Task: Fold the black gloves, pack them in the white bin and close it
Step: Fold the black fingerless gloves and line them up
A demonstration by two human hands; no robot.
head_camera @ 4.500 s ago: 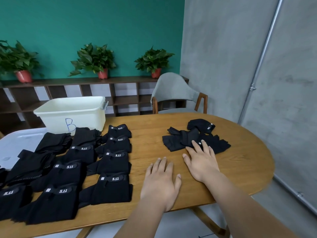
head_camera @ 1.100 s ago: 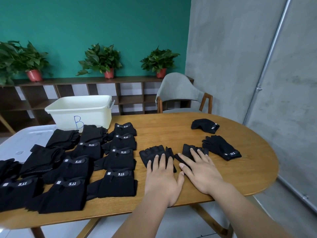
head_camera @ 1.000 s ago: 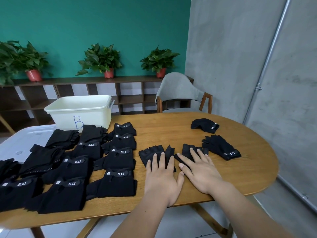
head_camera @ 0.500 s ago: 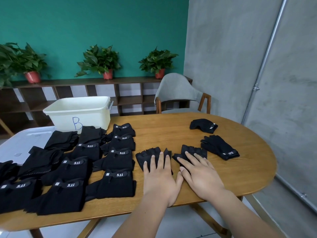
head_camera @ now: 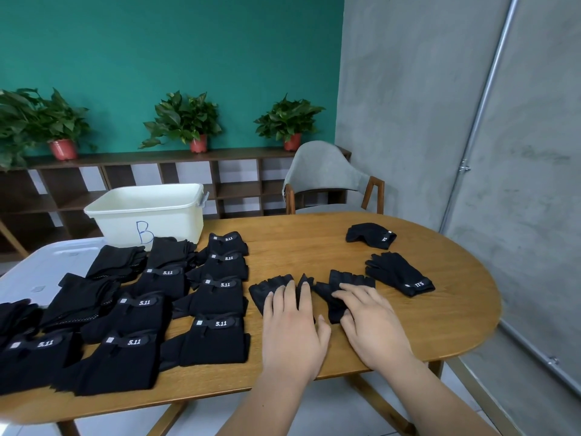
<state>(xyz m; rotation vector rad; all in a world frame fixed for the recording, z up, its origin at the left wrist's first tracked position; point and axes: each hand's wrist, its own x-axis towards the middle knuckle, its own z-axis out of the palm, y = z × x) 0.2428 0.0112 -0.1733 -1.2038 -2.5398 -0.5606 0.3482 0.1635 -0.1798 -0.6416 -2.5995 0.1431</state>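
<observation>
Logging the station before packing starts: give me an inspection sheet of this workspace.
Surface: oval wooden table, left part covered with gloves.
Job's things: folded black gloves in rows at left; full-finger glove and bunched glove loose at right; white bin marked B, open; white lid flat at far left, partly under gloves.
Clutter: nothing seen.
Grippers: left hand flat on left fingerless glove; right hand rests on right fingerless glove.
Cables: nothing seen.
Surroundings: grey chair, shelf with three potted plants, metal pipe on the concrete wall.
</observation>
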